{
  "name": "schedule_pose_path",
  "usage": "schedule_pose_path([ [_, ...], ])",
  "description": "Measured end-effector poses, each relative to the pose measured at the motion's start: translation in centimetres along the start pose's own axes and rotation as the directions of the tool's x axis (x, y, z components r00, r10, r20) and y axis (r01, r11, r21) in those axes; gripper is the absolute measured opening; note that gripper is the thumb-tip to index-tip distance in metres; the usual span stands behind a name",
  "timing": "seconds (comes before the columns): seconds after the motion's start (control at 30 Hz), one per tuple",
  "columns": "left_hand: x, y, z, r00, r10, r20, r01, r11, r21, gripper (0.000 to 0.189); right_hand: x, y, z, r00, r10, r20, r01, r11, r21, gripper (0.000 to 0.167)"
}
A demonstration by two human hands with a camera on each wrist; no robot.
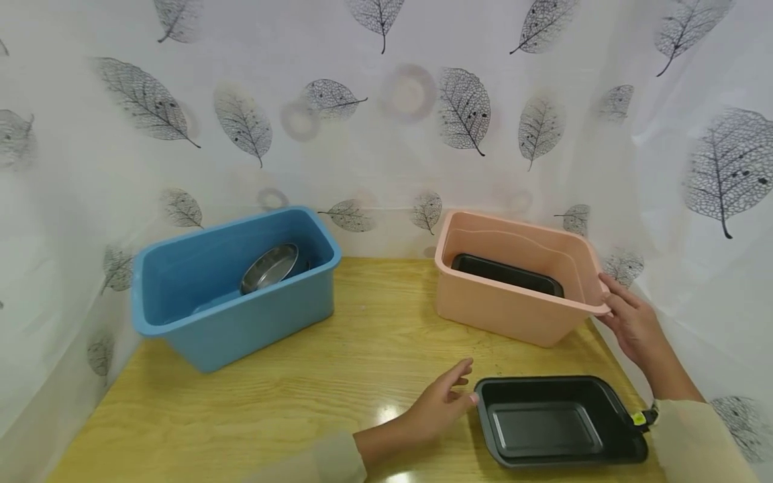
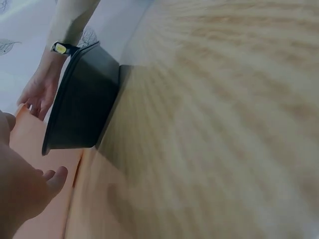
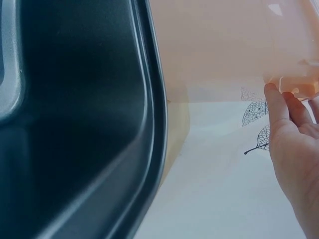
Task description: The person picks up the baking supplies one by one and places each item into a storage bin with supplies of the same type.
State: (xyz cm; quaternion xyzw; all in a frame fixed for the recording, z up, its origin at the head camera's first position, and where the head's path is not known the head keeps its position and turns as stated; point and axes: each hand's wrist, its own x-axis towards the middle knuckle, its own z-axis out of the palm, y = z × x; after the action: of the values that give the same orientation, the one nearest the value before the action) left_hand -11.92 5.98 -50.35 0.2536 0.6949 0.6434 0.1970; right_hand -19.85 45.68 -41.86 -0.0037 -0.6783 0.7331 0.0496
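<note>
At the right end of a pink plastic bin (image 1: 495, 310), my right hand (image 1: 635, 330) grips the rim, fingers over the edge and thumb lower down. The right wrist view shows the fingertips of this hand (image 3: 295, 137) at the bin's edge. A long dark pan (image 1: 507, 274) lies inside that bin. In front of it a black rectangular baking pan (image 1: 543, 428) rests on the table, beneath my right forearm. My left hand (image 1: 430, 412) is beside the pan's left rim, fingers loosely extended and holding nothing; whether the thumb touches the rim I cannot tell.
A blue plastic bin (image 1: 260, 315) stands at the back left, holding a round metal bowl (image 1: 274, 263) and something dark behind it. The wooden table (image 1: 290, 409) ends at a white leaf-patterned sheet (image 1: 374, 154) behind and at the sides.
</note>
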Motion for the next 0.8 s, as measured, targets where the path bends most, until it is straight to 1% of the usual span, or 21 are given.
schedule_pose_path([
  [0.2, -1.5, -0.2, 0.9, 0.997, -0.04, 0.068, 0.041, 0.999, -0.012, 0.061, -0.1, 0.1, -0.2, 1.0, -0.002, 0.011, 0.002, 1.0, 0.02, 0.059],
  [0.33, -1.9, -0.5, 1.3, 0.991, -0.013, 0.136, 0.02, 0.998, -0.055, 0.062, 0.0, 0.1, -0.2, 1.0, -0.004, 0.01, 0.004, 1.0, 0.028, 0.058],
  [0.43, -2.0, -0.7, 1.8, 0.984, 0.014, 0.176, 0.006, 0.994, -0.109, 0.063, 0.0, 0.2, -0.2, 1.0, -0.006, 0.003, 0.006, 0.999, 0.031, 0.058],
  [0.53, -2.2, -0.8, 2.4, 0.984, 0.004, 0.178, 0.02, 0.991, -0.132, 0.064, 0.0, 0.2, -0.2, 1.0, -0.004, -0.003, 0.004, 1.0, 0.023, 0.058],
  [0.6, -2.3, -0.8, 2.7, 0.984, -0.022, 0.175, 0.046, 0.99, -0.137, 0.064, 0.0, 0.2, -0.1, 1.0, -0.003, -0.003, 0.003, 1.0, 0.023, 0.058],
  [0.7, -2.2, -0.9, 3.1, 0.982, -0.07, 0.174, 0.088, 0.991, -0.098, 0.062, -0.1, 0.1, -0.1, 1.0, -0.014, 0.013, 0.013, 1.0, 0.028, 0.058],
  [0.8, -2.0, -1.0, 3.4, 0.981, -0.104, 0.161, 0.113, 0.992, -0.047, 0.061, -0.2, 0.1, 0.0, 0.999, -0.032, 0.042, 0.03, 0.999, 0.043, 0.057],
])
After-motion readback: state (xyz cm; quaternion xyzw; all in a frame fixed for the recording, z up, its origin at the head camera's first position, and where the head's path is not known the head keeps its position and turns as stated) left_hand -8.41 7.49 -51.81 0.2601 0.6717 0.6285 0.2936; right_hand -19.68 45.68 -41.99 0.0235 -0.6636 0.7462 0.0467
